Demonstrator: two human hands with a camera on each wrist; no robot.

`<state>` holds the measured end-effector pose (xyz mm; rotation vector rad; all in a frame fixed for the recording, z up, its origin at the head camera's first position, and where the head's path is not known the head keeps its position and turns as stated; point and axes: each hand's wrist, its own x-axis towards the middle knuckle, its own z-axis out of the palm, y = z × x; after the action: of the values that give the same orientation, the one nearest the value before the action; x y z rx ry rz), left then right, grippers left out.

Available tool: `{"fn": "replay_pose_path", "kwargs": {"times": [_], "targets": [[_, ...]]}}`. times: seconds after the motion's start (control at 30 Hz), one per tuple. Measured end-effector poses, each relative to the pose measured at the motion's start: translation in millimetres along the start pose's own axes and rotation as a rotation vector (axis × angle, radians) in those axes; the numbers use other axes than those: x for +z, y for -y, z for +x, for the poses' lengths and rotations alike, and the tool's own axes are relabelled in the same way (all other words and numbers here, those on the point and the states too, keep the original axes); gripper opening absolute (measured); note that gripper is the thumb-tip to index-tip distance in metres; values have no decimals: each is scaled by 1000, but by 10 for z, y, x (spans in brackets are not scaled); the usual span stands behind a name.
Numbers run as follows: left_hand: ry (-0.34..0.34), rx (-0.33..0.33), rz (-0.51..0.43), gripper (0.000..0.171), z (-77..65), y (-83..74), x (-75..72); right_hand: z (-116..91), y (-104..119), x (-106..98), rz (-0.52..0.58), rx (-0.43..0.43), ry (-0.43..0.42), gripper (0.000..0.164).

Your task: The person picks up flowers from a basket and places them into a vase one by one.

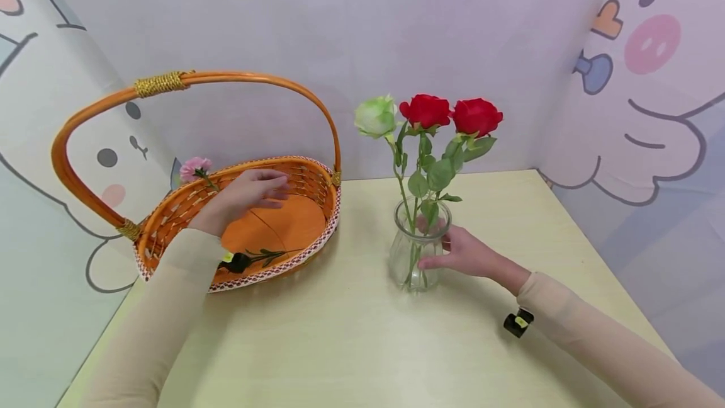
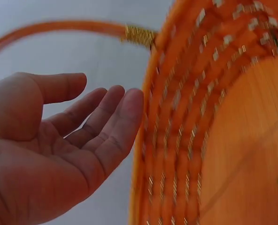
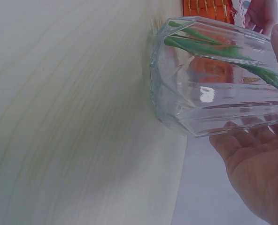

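Observation:
My left hand (image 1: pixel 247 194) hovers over the orange wicker basket (image 1: pixel 325 241), its fingers relaxed and nothing between them. In the left wrist view the fingertips appear near the basket's rim (image 2: pixel 150 89); whether they touch it I cannot tell. A pink carnation (image 1: pixel 195 169) leans on the basket's back left rim, and a green leafy stem (image 1: pixel 269 255) lies inside at the front. My right hand (image 1: pixel 467 254) holds the clear glass vase (image 1: pixel 399 257) round its side, thumb in front, fingers behind. Standing in it are a pale green-white rose (image 1: pixel 376 116) and two red roses (image 1: pixel 425 111).
The basket's tall handle (image 1: pixel 255 77), wound with gold cord, arches over the left side. Both basket and vase stand on a pale wooden table (image 1: pixel 351 345). Behind them hangs a light cloth backdrop (image 1: pixel 351 30) with cartoon animals.

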<state>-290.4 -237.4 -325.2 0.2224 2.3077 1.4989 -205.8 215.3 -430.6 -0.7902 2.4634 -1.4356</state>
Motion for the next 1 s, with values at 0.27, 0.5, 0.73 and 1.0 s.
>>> {"fn": "replay_pose_path", "kwargs": {"times": [0.27,0.5,0.73,1.0], "targets": [[-126,-94,-79,58,-7,465,-393,2,-8,2,-2,8,0,94],[-224,-132,-103,58,-45,683,-561,7,1,2,-7,-3,-3,94],[-232,-222,-153,57,-51,891,-665,3,20,8,2,-2,-1,91],[-255,-345,-192,44,-30,972,-695,-9,41,8,5,-3,-1,92]]}}
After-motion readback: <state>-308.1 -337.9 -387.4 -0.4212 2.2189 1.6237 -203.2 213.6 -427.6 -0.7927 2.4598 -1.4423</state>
